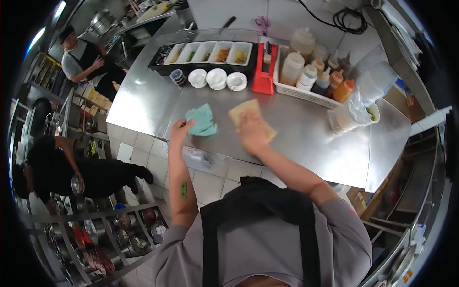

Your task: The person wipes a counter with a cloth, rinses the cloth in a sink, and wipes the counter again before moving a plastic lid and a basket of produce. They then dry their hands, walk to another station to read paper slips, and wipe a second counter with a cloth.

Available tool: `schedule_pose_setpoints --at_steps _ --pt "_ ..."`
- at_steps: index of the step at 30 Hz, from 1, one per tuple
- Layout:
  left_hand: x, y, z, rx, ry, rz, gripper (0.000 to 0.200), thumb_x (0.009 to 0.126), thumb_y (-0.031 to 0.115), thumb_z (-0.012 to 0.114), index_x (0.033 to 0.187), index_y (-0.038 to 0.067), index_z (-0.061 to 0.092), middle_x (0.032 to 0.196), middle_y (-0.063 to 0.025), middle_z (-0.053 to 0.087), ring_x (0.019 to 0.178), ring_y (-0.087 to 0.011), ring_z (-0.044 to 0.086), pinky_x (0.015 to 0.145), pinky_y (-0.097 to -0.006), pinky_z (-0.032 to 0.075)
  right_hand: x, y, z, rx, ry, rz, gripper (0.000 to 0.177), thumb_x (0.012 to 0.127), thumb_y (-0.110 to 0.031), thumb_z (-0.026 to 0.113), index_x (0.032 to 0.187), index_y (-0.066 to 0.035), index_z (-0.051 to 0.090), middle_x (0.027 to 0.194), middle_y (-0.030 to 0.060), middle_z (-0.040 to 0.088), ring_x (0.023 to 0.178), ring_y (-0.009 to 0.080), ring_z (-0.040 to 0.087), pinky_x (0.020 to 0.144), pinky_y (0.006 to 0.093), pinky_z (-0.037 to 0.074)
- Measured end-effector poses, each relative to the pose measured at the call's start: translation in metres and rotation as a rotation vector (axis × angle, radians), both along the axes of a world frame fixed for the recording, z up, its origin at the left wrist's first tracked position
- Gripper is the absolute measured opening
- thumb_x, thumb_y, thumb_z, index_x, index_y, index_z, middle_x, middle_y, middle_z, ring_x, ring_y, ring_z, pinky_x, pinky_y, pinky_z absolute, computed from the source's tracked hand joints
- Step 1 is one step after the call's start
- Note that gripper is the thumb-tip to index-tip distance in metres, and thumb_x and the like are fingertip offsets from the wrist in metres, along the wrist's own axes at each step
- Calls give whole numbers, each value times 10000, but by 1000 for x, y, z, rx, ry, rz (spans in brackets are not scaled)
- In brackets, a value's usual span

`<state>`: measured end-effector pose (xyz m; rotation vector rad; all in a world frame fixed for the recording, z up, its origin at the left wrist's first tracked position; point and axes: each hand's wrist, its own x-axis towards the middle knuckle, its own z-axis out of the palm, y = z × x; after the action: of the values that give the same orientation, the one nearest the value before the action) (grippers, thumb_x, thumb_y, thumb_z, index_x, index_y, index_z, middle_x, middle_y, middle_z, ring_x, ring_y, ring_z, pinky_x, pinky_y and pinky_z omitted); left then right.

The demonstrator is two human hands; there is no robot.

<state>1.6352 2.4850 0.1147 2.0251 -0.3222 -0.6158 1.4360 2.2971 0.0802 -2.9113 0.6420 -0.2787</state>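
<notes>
Left hand: my left hand (180,130) lay at the desk's near edge, fingers curled against the near side of the teal cloth (202,120). I could not tell whether they pinched it or only touched it.
Right hand: my right hand (253,133) lay flat and open, palm down on the tan cloth (243,111). It was blurred in view.
Teal cloth: bunched up on the steel desk (311,143), just beyond my left hand's fingers.
Tan cloth: spread flat under my right hand, its far corner showing past my fingers. It lay near the teal cloth but apart from it.
Between the hands: bare steel.
Beyond the hands: three stacks of small white bowls (216,78), with a small dark cup (177,75) at their left.
Further beyond: a black tray (160,64) holding white tubs of toppings.
Beyond the right hand: a red tape dispenser (264,71), just beside a white basket (311,97) of squeeze bottles.
Right of the right hand: a tub wrapped in a clear bag (356,112), well apart from it.
Far back: scissors (262,21) and a knife (228,22).
Left of the left hand, off the desk: a person in grey (83,60), and another in black (62,172), bent over by a rack of pots (119,225).
</notes>
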Motion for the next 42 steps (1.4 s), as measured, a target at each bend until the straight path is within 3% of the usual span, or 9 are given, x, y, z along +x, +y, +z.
schedule_pose_setpoints --at_steps 4,10,14,21,31,33,34,36,42 --pt "-28 82 28 -860 222 251 364 857 189 571 1114 -43 456 1030 -112 551 929 -193 559 801 -310 448 90 32 -7 45 -124 180 623 884 -386 386 1321 41 264 1389 211 233 1314 339 159 1076 431 115" --pt "-63 192 35 -810 102 443 354 886 215 516 1150 -15 465 1109 -103 549 1008 -214 545 890 -367 412 216 49 -10 15 -157 210 577 889 -372 372 1319 6 298 1379 200 263 1312 326 175 1077 420 119" --pt "-84 186 50 -964 208 449 369 864 143 539 1173 -35 440 1101 -105 546 974 -187 553 831 -320 442 224 85 -7 37 -66 698 509 903 -340 355 1335 -74 314 1404 110 266 1319 258 191 1082 404 115" --pt "-68 96 63 -326 -232 170 257 819 145 596 1022 -11 587 880 -27 607 803 -87 535 732 -210 413 105 82 -17 76 -177 1027 502 893 -340 397 1330 -102 333 1392 59 300 1318 221 203 1081 403 139" --pt "-72 -81 72 -319 -76 -427 308 821 188 600 1070 10 566 948 -68 609 835 -131 551 755 -260 426 -161 -58 16 17 31 -70 584 859 -375 467 1350 -110 295 1401 101 281 1311 254 225 1065 419 176" --pt "-71 -101 44 12 -727 -392 407 809 198 603 1165 29 503 1122 -149 554 1025 -251 531 874 -320 402 -183 -78 13 22 2 -134 573 861 -373 461 1347 -114 303 1401 99 282 1310 258 226 1065 419 178" --pt "-73 -108 26 3 -729 -412 407 809 198 603 1165 29 503 1122 -149 554 1025 -251 531 874 -320 402 -189 -84 13 21 -33 -171 562 864 -372 456 1344 -119 312 1401 98 283 1310 262 226 1064 420 181" --pt "-88 -116 -9 -37 -813 -881 484 833 279 543 1268 106 419 1309 -180 392 1223 -347 351 1002 -427 279 -188 -82 16 7 -24 -184 535 873 -369 437 1344 -144 321 1402 90 285 1308 264 228 1064 426 180" --pt "-129 -169 -45 236 -1145 -860 503 888 426 361 1357 258 293 1444 -100 170 1319 -362 133 1040 -549 62 -154 -104 16 8 44 395 465 909 -386 344 1341 -214 330 1415 57 263 1325 249 185 1075 455 144"
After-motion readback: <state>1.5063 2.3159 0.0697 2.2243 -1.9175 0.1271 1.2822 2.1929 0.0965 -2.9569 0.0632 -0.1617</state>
